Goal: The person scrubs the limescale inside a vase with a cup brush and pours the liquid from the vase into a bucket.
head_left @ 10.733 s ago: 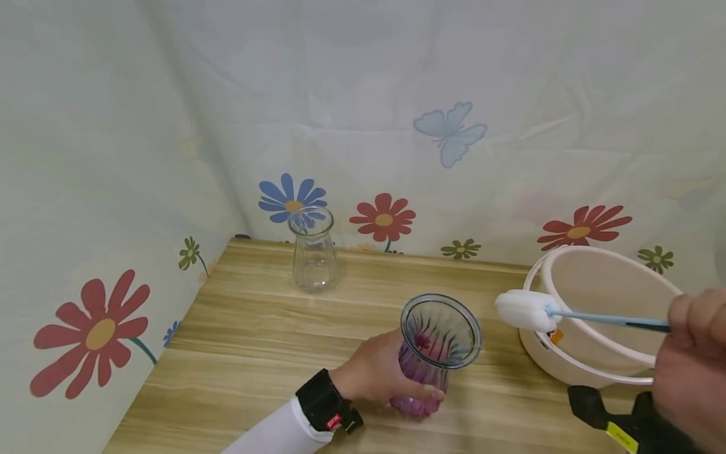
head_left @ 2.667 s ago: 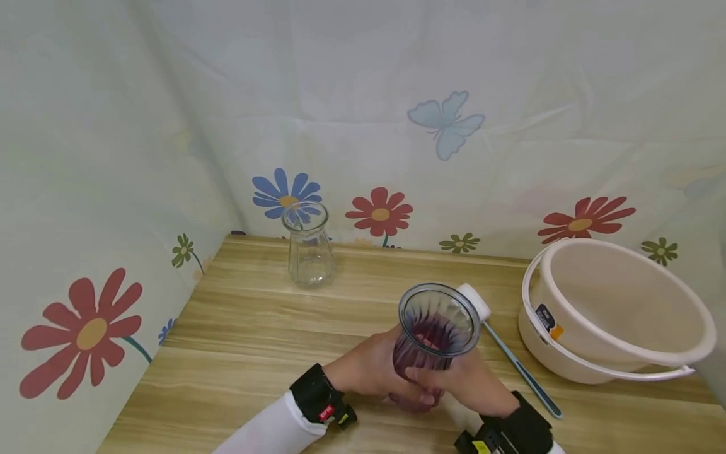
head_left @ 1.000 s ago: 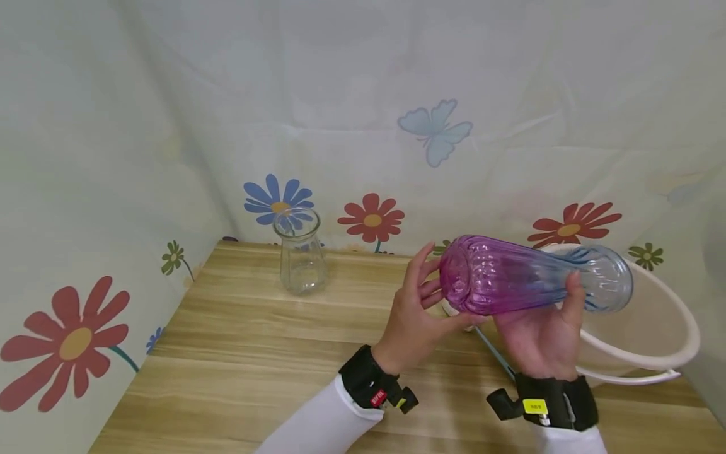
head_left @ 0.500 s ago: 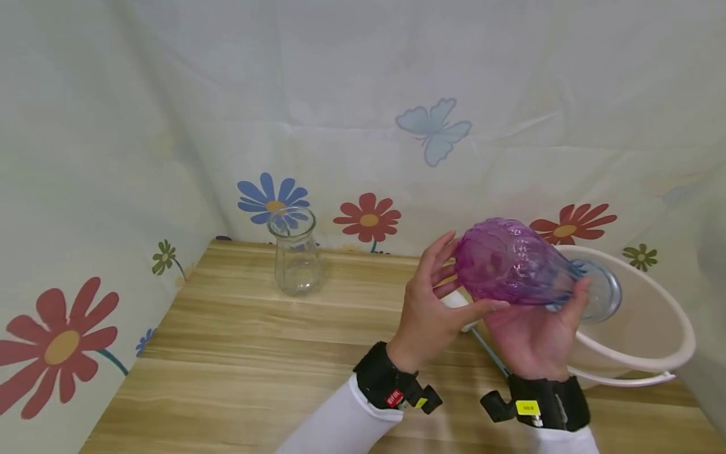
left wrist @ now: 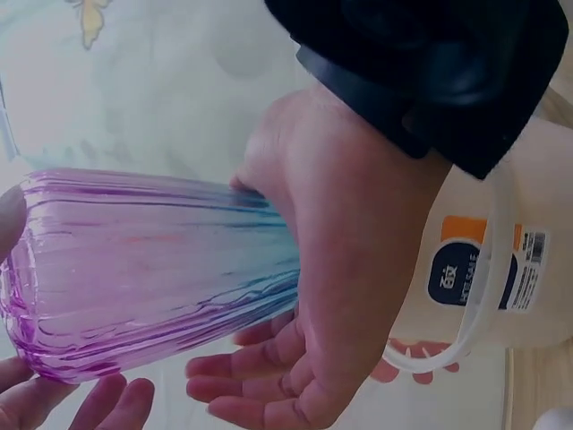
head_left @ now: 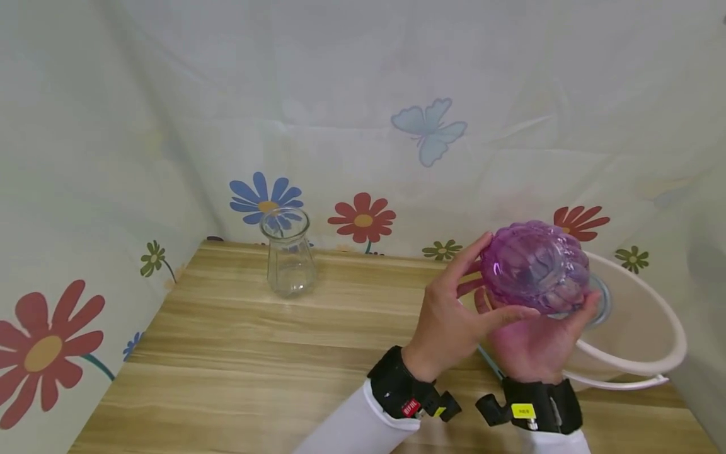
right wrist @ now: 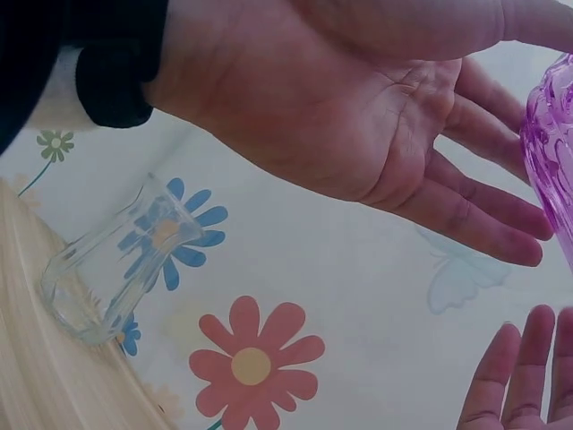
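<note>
A ribbed glass vase [head_left: 527, 268], purple at its base and blue at its neck, is raised and tipped, its base facing the head camera and its mouth over the bucket [head_left: 672, 356]. My left hand [head_left: 450, 318] grips the base end between thumb and fingers. Around the neck, my right hand [head_left: 527, 347] supports the vase from below, its thumb along the side. The left wrist view shows the vase side-on, with the right hand [left wrist: 340, 233] at its neck. In the right wrist view, the left fingertips [right wrist: 524, 251] touch the purple base.
A clear glass vase [head_left: 291, 268] stands upright toward the back left of the wooden table [head_left: 227, 359]. Behind the right hand, a blue brush handle [head_left: 491, 362] lies beside the bucket, its head hidden. A flowered curtain [head_left: 340, 126] borders the table behind and on the left.
The right hand laid down the white-headed brush and joined the left on the vase. Both hands lifted the vase, laid it sideways, then tipped its mouth down into the bucket's opening.
</note>
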{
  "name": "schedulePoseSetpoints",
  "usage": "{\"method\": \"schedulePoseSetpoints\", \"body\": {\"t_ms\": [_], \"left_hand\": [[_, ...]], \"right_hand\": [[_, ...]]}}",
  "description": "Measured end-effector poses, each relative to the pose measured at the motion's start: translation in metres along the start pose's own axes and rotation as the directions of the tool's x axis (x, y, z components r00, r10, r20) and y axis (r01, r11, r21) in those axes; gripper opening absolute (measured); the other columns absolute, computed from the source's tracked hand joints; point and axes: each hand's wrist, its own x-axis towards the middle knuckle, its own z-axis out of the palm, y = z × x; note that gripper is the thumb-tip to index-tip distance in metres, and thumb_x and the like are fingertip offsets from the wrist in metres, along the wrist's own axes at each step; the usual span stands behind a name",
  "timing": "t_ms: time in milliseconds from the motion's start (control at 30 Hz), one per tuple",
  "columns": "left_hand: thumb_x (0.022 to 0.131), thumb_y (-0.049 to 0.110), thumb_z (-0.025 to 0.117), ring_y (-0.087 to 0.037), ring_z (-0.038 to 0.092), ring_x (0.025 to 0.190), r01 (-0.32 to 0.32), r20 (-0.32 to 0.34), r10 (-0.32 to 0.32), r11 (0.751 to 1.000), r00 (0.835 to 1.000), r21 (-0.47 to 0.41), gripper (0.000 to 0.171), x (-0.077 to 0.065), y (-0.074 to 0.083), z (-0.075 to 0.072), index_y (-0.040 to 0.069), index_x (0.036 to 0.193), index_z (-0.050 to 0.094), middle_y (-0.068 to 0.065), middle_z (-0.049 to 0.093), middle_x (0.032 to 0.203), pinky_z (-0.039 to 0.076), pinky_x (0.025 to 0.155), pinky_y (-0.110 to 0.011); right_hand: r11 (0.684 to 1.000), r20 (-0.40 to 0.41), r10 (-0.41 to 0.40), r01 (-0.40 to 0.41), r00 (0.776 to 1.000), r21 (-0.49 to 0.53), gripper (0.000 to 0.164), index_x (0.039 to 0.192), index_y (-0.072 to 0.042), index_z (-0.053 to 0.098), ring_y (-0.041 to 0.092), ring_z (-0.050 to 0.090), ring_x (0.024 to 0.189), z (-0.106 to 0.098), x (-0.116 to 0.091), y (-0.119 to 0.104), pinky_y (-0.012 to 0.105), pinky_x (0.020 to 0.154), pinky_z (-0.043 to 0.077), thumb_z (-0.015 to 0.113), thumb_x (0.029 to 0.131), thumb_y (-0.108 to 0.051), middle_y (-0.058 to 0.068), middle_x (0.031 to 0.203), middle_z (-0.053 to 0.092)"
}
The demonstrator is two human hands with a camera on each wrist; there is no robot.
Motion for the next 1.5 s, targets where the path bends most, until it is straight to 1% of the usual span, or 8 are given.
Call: {"method": "schedulePoseSetpoints", "body": {"t_ms": [300, 633, 767, 933, 1067, 1200, 1300, 1500], "left_hand": [[0.084, 0.011, 0.086, -0.012, 0.052, 0.142, -0.092, 0.059, 0.089, 0.994, 0.994, 0.051, 0.102, 0.003, -0.001, -0.005, 0.027, 0.165, 0.025, 0.004, 0.04, 0.165, 0.052, 0.101, -0.02], [0.083, 0.016, 0.087, -0.015, 0.054, 0.141, -0.115, 0.065, 0.107, 0.984, 0.992, 0.134, 0.104, 0.003, -0.003, -0.007, 0.025, 0.165, 0.024, 0.002, 0.036, 0.168, 0.052, 0.097, -0.017], [0.084, 0.02, 0.087, -0.015, 0.055, 0.141, -0.095, 0.077, 0.084, 0.983, 0.994, 0.156, 0.105, 0.003, -0.003, -0.008, 0.029, 0.165, 0.021, 0.005, 0.034, 0.168, 0.054, 0.095, -0.018], [0.086, 0.022, 0.086, -0.016, 0.054, 0.141, -0.093, 0.095, 0.078, 0.981, 0.992, 0.172, 0.105, 0.002, -0.005, -0.009, 0.03, 0.166, 0.018, 0.005, 0.034, 0.168, 0.054, 0.094, -0.018], [0.088, 0.022, 0.084, -0.016, 0.056, 0.139, -0.079, 0.108, 0.06, 0.982, 0.992, 0.171, 0.103, 0.005, -0.005, -0.011, 0.031, 0.166, 0.016, 0.002, 0.036, 0.167, 0.054, 0.094, -0.018], [0.09, 0.022, 0.082, -0.015, 0.058, 0.137, -0.043, 0.12, 0.024, 0.986, 0.993, 0.16, 0.101, 0.009, -0.005, -0.012, 0.032, 0.166, 0.016, 0.001, 0.039, 0.166, 0.054, 0.096, -0.018], [0.09, 0.023, 0.082, -0.015, 0.058, 0.136, -0.008, 0.129, -0.012, 0.988, 0.992, 0.154, 0.1, 0.012, -0.004, -0.012, 0.034, 0.165, 0.016, 0.0, 0.04, 0.165, 0.053, 0.098, -0.019], [0.091, 0.03, 0.081, -0.015, 0.059, 0.135, 0.06, 0.133, -0.082, 0.985, 0.988, 0.162, 0.098, 0.017, -0.002, -0.014, 0.036, 0.165, 0.018, 0.0, 0.043, 0.163, 0.053, 0.099, -0.021]], "right_hand": [[0.999, -0.015, -0.027, 0.027, 1.0, -0.031, 0.09, 0.163, -0.03, 0.025, 0.029, 0.029, 0.154, 0.002, 0.004, 0.002, 0.049, 0.124, 0.026, 0.041, 0.091, -0.082, 0.004, 0.171, 0.024], [0.999, -0.033, -0.011, 0.01, 0.999, -0.037, 0.085, 0.162, -0.033, 0.027, 0.033, 0.035, 0.149, 0.0, 0.001, 0.003, 0.053, 0.117, 0.037, 0.044, 0.092, -0.079, 0.005, 0.17, 0.026], [0.999, -0.035, -0.018, 0.017, 0.999, -0.034, 0.084, 0.162, -0.033, 0.028, 0.033, 0.036, 0.148, 0.0, 0.0, 0.003, 0.054, 0.115, 0.039, 0.044, 0.093, -0.078, 0.004, 0.169, 0.027], [0.997, -0.018, -0.067, 0.067, 0.998, -0.029, 0.083, 0.162, -0.031, 0.027, 0.028, 0.029, 0.155, -0.003, 0.002, 0.005, 0.048, 0.125, 0.028, 0.045, 0.094, -0.074, 0.002, 0.171, 0.025], [0.995, 0.014, -0.094, 0.094, 0.995, -0.018, 0.079, 0.162, -0.03, 0.027, 0.029, 0.026, 0.157, -0.004, 0.007, 0.006, 0.047, 0.126, 0.027, 0.047, 0.097, -0.069, 0.003, 0.172, 0.022], [0.996, 0.071, -0.084, 0.086, 0.994, -0.025, 0.08, 0.164, -0.028, 0.023, 0.03, 0.023, 0.158, -0.005, 0.015, 0.004, 0.05, 0.126, 0.027, 0.046, 0.098, -0.067, 0.004, 0.173, 0.017], [0.998, 0.076, -0.059, 0.061, 0.995, -0.026, 0.084, 0.165, -0.028, 0.021, 0.03, 0.024, 0.157, -0.004, 0.02, 0.003, 0.05, 0.125, 0.028, 0.043, 0.096, -0.071, 0.004, 0.173, 0.017], [0.999, 0.064, -0.028, 0.03, 0.998, -0.029, 0.085, 0.165, -0.029, 0.022, 0.032, 0.029, 0.154, -0.004, 0.025, 0.0, 0.053, 0.12, 0.036, 0.053, 0.095, -0.065, 0.005, 0.173, 0.018]]}}
